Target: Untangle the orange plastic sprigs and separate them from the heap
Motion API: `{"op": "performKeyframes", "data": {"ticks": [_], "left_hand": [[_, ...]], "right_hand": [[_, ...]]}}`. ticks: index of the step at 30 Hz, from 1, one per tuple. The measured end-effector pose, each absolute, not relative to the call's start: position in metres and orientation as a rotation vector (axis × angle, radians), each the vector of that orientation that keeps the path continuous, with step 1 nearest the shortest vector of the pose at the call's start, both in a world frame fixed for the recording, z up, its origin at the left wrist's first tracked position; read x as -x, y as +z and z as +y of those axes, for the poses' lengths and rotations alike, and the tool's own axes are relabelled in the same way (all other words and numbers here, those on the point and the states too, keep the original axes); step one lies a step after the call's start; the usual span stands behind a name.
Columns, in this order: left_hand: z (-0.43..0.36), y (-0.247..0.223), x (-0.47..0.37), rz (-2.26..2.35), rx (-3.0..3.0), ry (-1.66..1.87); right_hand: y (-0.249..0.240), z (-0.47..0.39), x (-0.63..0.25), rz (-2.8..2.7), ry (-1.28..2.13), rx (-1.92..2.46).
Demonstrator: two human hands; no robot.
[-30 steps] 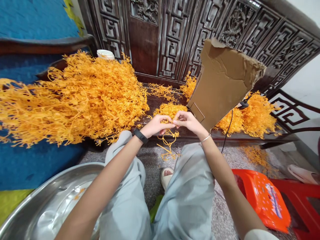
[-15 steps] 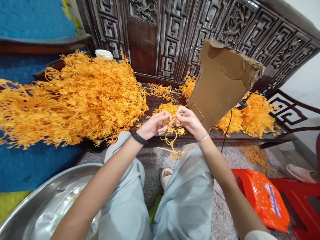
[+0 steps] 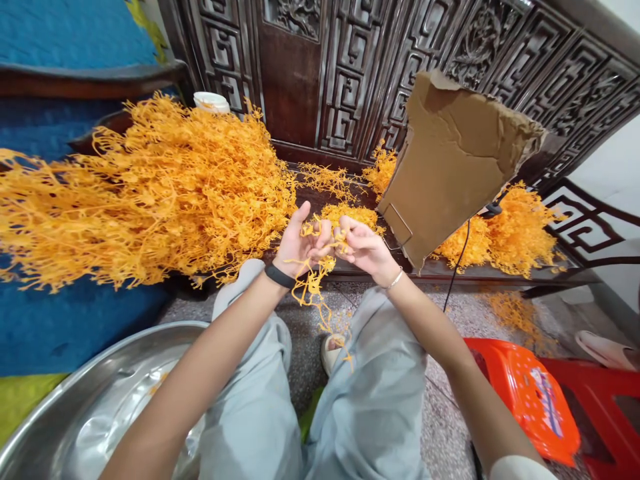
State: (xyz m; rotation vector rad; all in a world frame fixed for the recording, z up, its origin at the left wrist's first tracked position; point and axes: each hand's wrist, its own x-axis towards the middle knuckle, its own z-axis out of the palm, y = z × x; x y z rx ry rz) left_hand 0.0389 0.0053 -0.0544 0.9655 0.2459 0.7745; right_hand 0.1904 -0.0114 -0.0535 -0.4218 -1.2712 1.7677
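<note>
My left hand, with a black wristband, has its thumb raised and its fingers curled round an orange branching plastic strand. Pieces of the strand show between the fingers, and its lower end dangles over my knees. Right beside it, my right hand pinches another part of the same strand between thumb and fingers. Behind the hands lies a small heap of orange strands on the dark wooden bench. A far larger pile of orange strands spreads to the left of my hands.
A torn cardboard piece stands on the bench, with more orange strands to its right. A metal basin sits at lower left. At lower right is a red plastic stool. A black cable hangs off the bench edge.
My left thumb has lifted and the hand has turned more upright. The dangling strand has swung left and now hangs lower, bunched at the left fingers. Both hands stay close together.
</note>
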Motion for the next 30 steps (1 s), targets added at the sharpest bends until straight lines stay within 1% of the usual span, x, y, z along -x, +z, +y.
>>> {"op": "performKeyframes", "data": {"ticks": [8,13,15,18,22,25,28,30], "left_hand": [[0.006,-0.057,-0.034,0.187,-0.940,0.676],[0.003,-0.062,-0.037,0.275,-0.880,0.668],[0.001,-0.061,-0.037,0.325,-0.836,0.764],[0.000,-0.055,-0.034,0.367,-0.789,0.924],[0.003,-0.046,-0.027,0.366,-0.758,0.976],[0.004,-0.044,-0.027,0.353,-0.740,0.959],[0.004,-0.044,-0.030,0.349,-0.731,0.940],[0.004,-0.044,-0.032,0.342,-0.732,0.931]], "right_hand": [[-0.052,-0.014,-0.186,-1.337,1.879,0.268],[-0.044,-0.019,-0.186,-1.405,1.909,0.319],[-0.039,-0.022,-0.189,-1.393,1.834,0.374],[-0.030,-0.024,-0.198,-1.333,1.576,0.449],[-0.026,-0.010,-0.214,-1.239,1.283,0.539],[-0.038,0.013,-0.231,-1.182,1.187,0.678],[-0.060,0.037,-0.251,-1.205,1.032,1.001],[-0.075,0.049,-0.263,-1.062,1.028,1.231]]}}
